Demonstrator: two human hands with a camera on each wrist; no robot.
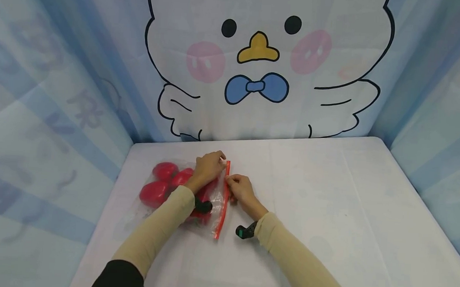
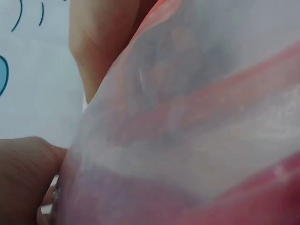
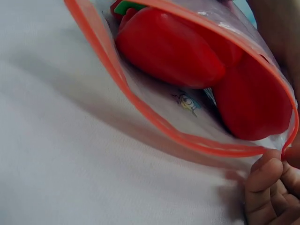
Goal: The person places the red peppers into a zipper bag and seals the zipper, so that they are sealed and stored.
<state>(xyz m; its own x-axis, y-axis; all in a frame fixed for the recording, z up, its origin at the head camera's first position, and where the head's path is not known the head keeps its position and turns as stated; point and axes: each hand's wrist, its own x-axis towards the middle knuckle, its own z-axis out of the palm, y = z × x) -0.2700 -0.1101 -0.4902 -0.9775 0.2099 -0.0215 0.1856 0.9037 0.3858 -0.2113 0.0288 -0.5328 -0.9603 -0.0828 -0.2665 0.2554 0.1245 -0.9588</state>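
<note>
A clear zip bag (image 1: 215, 220) with an orange-red zip strip lies on the table, holding several red bell peppers (image 1: 155, 193). My left hand (image 1: 208, 167) reaches over the bag and grips its mouth at the far end of the strip. Just nearer to me, my right hand (image 1: 242, 191) pinches the strip from the right. Seen from the right wrist, the mouth gapes, with a glossy red pepper (image 3: 171, 49) inside and the right-hand fingers (image 3: 265, 180) at the rim's corner. In the left wrist view, the bag's plastic (image 2: 154, 117) covers much of the picture.
The white table (image 1: 328, 209) extends to the right of the bag. A curtain (image 1: 255, 114) with a cartoon bird rises behind the far edge, and blue-white curtains (image 1: 50, 151) hang at both sides. Small dark devices (image 1: 245, 232) are strapped at both wrists.
</note>
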